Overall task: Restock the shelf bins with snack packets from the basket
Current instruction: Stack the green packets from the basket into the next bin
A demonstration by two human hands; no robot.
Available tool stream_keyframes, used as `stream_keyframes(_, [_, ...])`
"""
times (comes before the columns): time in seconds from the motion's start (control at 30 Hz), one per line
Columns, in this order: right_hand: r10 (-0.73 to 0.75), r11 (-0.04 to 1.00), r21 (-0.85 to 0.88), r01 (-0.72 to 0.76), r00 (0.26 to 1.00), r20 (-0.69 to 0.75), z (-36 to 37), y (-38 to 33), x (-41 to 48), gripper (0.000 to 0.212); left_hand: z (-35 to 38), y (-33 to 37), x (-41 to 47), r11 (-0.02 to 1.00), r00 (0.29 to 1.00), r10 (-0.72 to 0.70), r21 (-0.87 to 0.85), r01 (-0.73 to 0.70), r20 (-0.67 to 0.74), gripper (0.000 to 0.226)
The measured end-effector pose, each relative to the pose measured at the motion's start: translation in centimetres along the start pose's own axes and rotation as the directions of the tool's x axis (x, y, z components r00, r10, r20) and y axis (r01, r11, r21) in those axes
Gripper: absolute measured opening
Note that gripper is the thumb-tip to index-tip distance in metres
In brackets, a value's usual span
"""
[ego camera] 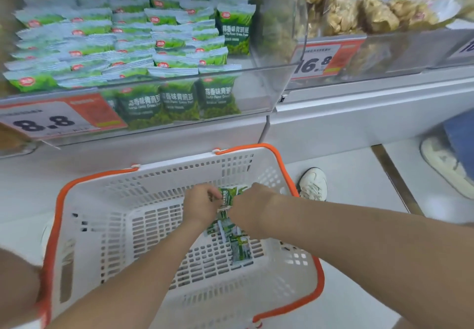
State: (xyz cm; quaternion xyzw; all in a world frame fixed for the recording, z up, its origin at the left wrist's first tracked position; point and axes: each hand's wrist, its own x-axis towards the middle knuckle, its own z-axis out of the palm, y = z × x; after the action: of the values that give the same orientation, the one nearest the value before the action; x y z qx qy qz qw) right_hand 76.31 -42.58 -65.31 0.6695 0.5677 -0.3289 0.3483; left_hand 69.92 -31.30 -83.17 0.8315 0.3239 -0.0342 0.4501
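A white plastic basket point(107, 226) with an orange rim stands on the floor below the shelf. Both my hands reach down into it. My left hand point(201, 204) and my right hand point(247, 207) meet over a small bunch of green snack packets point(227, 196), fingers curled around them. Several more green packets point(238, 248) lie on the basket floor under my right wrist. Above, the clear-fronted shelf bin point(179, 103) is stacked high with the same green pea packets point(128, 36).
A price tag reading 8.8 point(46, 121) hangs on the left bin front. To the right, a second bin point(372, 13) holds beige puffed snacks, tagged 16.8 point(316, 62). My white shoe point(313, 184) stands beside the basket; another person's shoe point(446, 164) is at far right.
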Motion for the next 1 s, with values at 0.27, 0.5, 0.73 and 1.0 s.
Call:
stream_keyframes(0.27, [0.211,0.964,0.226,-0.14,0.92,-0.329,-5.3,1.9,-5.0,0.033,-9.4,6.5,-2.9,0.942,0.928,0.32,0.037,-0.332,0.191,0.025])
stream_keyframes(0.5, [0.278,0.876,0.483,-0.019,0.837,-0.471,-8.5,2.2,-10.9,0.029,-18.2,15.7,-7.5,0.745,0.762,0.582,0.189,-0.64,0.286,0.035])
stream_keyframes(0.73, [0.281,0.81,0.557,0.185,0.711,-0.645,-12.9,3.0,-15.4,0.029,-26.0,20.9,-11.6,0.743,0.743,0.669,-0.066,-0.666,0.031,0.035])
stream_keyframes(1.0, [0.447,0.654,0.703,0.28,0.606,-0.658,-15.4,5.7,-16.6,0.061,-28.1,21.7,-10.7,0.757,0.805,0.587,-0.294,-0.583,-0.086,0.058])
